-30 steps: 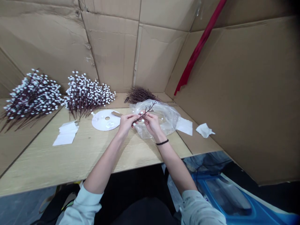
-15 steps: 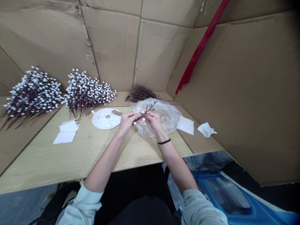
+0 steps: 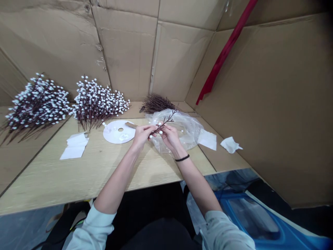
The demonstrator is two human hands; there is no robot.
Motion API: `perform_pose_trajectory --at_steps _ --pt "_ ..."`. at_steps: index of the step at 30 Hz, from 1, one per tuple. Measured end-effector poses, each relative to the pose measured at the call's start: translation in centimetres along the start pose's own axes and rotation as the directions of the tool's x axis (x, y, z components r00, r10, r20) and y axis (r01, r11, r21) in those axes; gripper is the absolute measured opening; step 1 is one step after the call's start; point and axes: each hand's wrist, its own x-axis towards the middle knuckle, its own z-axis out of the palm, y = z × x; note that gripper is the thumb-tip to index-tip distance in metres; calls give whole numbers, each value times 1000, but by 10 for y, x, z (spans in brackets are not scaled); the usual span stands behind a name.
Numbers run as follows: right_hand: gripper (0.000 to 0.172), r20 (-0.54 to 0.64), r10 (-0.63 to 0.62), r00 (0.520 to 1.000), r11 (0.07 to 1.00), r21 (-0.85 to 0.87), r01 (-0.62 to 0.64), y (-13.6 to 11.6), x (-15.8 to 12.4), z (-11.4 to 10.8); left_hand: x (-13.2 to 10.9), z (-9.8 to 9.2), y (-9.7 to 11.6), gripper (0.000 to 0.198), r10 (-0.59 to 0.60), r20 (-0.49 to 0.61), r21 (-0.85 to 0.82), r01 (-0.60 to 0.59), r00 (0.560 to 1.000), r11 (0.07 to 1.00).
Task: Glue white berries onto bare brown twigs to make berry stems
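Both my hands are raised over the table, pinching a short brown sprig with white beads (image 3: 163,124), an artificial pussy willow branch. My left hand (image 3: 142,136) holds its lower end, and my right hand (image 3: 170,137) grips it a little further along. Just behind my right hand lies a crumpled clear plastic bag (image 3: 188,133). Left of my left hand is a white plastic disc with a central hole (image 3: 113,132). Two large bunches of white-budded branches (image 3: 39,102) (image 3: 97,102) lie further left, and a bundle of bare brown twigs (image 3: 156,103) lies at the back.
The light wooden table (image 3: 78,180) ends in a front edge below my forearms. Cardboard walls (image 3: 260,104) surround it, with a red strip (image 3: 223,57) on the right. White paper sheets (image 3: 75,146) (image 3: 207,140) and a tissue (image 3: 230,144) lie about. A blue object (image 3: 249,218) sits below the table.
The whole scene has drifted slightly right in view. My hands keep the same hold on the sprig, with only small finger and wrist shifts.
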Motion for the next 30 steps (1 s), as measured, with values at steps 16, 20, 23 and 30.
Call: perform_pose_trajectory --at_steps 16,20,23,30 --pt "8 44 19 999 997 68 -22 1 1 -1 1 -1 -2 26 8 15 6 -8 1000 1000" --pt "7 57 -10 998 998 59 6 0 1 -1 2 -2 -1 28 -5 32 8 5 999 1000" --pt "7 50 -38 998 999 36 37 -1 1 -1 4 -4 -2 29 -19 64 6 19 998 1000" --pt "7 -63 -51 997 997 56 55 -2 8 -9 3 -4 -2 25 -18 105 -9 19 994 1000"
